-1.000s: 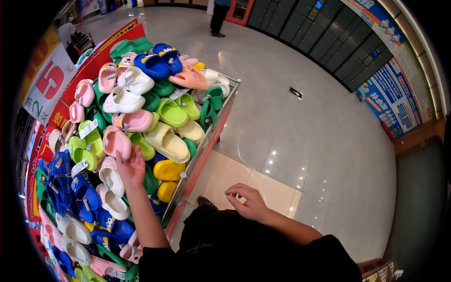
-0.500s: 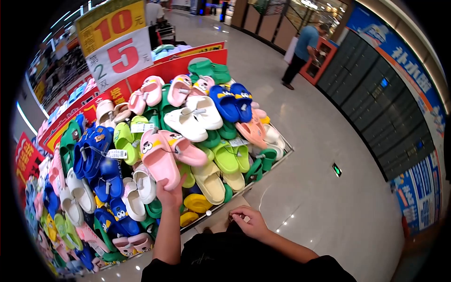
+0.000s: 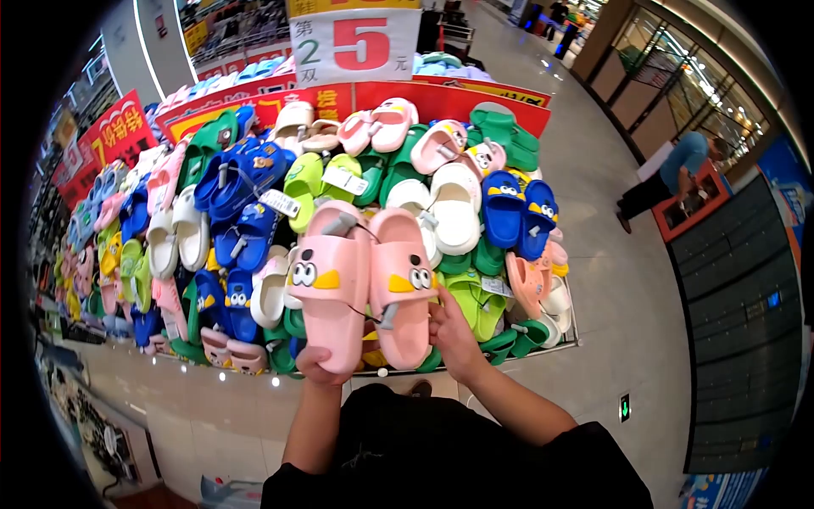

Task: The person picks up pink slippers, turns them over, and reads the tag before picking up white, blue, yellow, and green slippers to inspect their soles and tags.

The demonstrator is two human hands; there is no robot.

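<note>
Here, left grip (image 3: 320, 366) holding a pink slipper (image 3: 331, 318), right grip (image 3: 458, 341) holding its mate (image 3: 403, 322).

I keep both arms forward of the black shirt (image 3: 441, 450). The left forearm (image 3: 312, 431) rises from the shirt's left side, its grip (image 3: 317, 365) clamped, thumb on top. The right forearm (image 3: 519, 400) slants inward; the right grip (image 3: 455, 338), farther ahead of the shirt, has its fingers bent leftward, pinching.
</note>
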